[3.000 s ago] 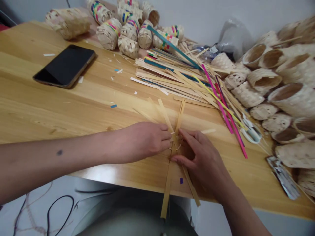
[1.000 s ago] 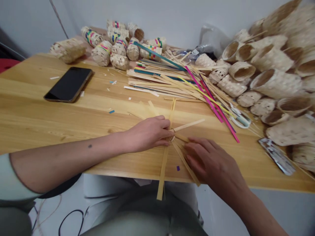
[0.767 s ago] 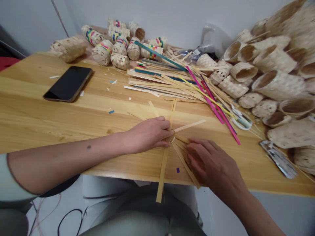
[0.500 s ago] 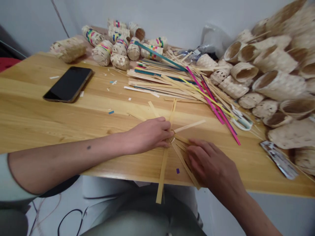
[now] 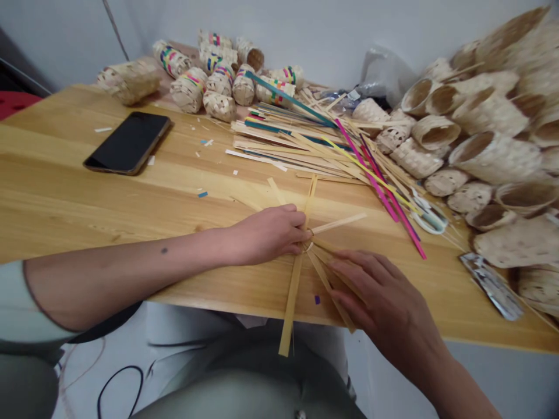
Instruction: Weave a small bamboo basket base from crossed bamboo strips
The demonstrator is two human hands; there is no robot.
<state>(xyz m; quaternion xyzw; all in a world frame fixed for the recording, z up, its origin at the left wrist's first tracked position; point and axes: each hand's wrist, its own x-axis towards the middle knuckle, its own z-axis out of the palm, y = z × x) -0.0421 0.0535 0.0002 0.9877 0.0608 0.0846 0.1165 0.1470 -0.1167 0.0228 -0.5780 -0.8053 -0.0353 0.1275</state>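
Several flat bamboo strips [image 5: 292,302] cross in a star shape at the table's front edge, one of them jutting over it. My left hand [image 5: 275,233] is closed on the crossing point, its fingers pinching the strips there and hiding part of the centre. A small curved loop of thin strip [image 5: 309,245] shows just beside those fingertips. My right hand [image 5: 371,285] lies over the strips on the right side. Its fingers are stretched out and a little apart, touching the strips that fan out beneath them.
Behind the hands lies a pile of loose plain and coloured strips [image 5: 297,142]. Woven bamboo tubes [image 5: 493,157] are heaped at the right, and smaller colour-banded ones [image 5: 220,78] stand at the back left. A phone [image 5: 128,142] and a silvery packet [image 5: 491,285] rest on the table.
The fingers of my right hand have loosened and straightened over the strips. My left hand keeps its pinch at the centre. The whole view has shifted slightly.
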